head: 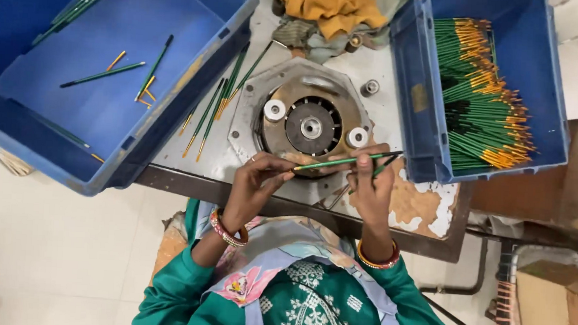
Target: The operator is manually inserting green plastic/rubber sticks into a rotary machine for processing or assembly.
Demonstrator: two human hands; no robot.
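Observation:
My left hand (256, 180) and my right hand (371, 184) hold one thin green stick (342, 161) between them, level, just in front of a round metal machine head (310, 126). The left fingertips pinch its orange-tipped end. The right fingers grip its dark end, and a few more green sticks (386, 166) are tucked in that same hand. Both wrists wear bangles. The machine head has two small white rollers (274, 109) and sits on an angular grey plate.
A blue crate (542, 77) at the right holds a dense pile of green sticks with orange tips (487, 100). A larger blue crate (178, 18) at the left holds a few loose sticks. Several sticks (214, 109) lie on the worn metal table (425, 209). Cloth is bunched behind.

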